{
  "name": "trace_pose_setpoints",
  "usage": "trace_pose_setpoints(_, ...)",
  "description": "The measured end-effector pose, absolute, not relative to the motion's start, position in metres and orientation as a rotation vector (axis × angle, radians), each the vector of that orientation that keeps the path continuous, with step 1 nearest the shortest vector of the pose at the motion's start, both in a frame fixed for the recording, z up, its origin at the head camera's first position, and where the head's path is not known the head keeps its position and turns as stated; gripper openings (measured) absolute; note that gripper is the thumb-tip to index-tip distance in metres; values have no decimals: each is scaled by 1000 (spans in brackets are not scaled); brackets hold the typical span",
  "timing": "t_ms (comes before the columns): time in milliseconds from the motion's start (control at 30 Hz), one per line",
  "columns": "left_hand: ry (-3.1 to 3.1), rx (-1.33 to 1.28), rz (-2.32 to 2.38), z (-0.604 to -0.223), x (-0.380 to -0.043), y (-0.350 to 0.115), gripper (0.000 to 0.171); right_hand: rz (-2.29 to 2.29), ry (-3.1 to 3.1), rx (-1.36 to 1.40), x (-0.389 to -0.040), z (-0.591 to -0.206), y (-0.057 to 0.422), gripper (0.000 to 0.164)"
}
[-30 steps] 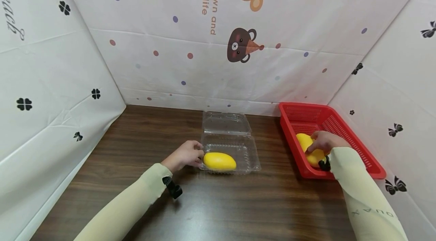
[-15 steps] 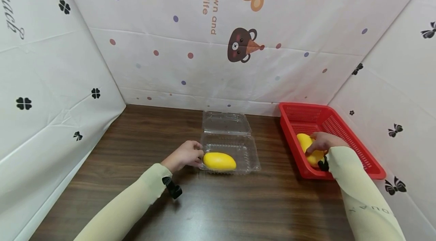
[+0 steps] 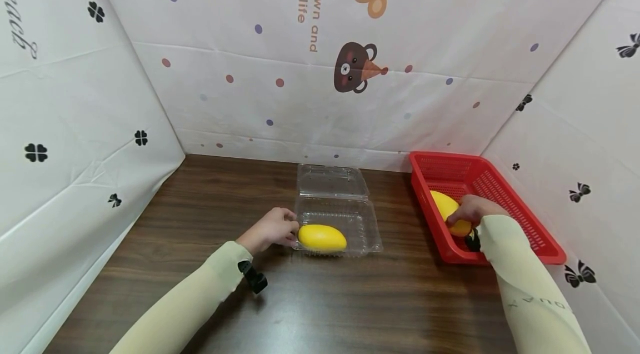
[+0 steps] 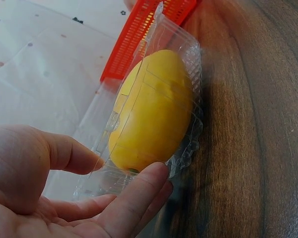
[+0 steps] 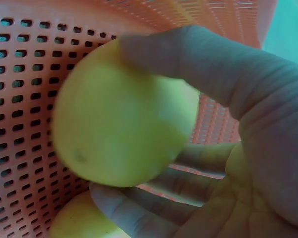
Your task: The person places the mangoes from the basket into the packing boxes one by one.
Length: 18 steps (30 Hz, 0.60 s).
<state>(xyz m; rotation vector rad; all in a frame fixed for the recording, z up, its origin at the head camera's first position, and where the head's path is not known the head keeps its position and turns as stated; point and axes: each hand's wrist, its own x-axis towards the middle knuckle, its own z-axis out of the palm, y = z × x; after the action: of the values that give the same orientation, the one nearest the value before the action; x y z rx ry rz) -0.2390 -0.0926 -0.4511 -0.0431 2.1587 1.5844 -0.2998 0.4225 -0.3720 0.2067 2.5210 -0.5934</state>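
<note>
At the table's middle lies a hinged clear plastic clamshell box [image 3: 361, 220], its lid [image 3: 332, 182] folded back towards the wall. One yellow mango [image 3: 322, 237] rests along its near side. My left hand [image 3: 272, 229] pinches the box's left edge; in the left wrist view, thumb [image 4: 74, 154] and fingers meet that rim around the mango's stem end. Over on the right, my right hand [image 3: 475, 210] reaches into a red basket [image 3: 510, 190]. Its thumb and fingers grip a mango [image 5: 119, 119], somewhat blurred. Beneath that one, another mango [image 5: 84, 218] is partly visible.
Dark wood table [image 3: 320, 309] spreads in front of the box and between box and basket. White printed cloth [image 3: 225, 98] walls the back and both sides. The basket stands close to the right cloth, its rim raised above the table.
In the basket, my right hand has shifted slightly, and the yellow mango beside it has moved a little to the left. My left hand and the box have stayed still.
</note>
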Motion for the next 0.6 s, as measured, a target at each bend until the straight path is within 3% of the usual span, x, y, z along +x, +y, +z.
trace_pose_setpoints(367, 2164, -32, 1598, -451, -239, -92, 43, -562, 2597, 164, -303, -381, 418, 47)
trace_pose_setpoints(600, 2164, -36, 1589, -452, -238, -93, 43, -618, 2622, 185, -305, -386, 422, 57)
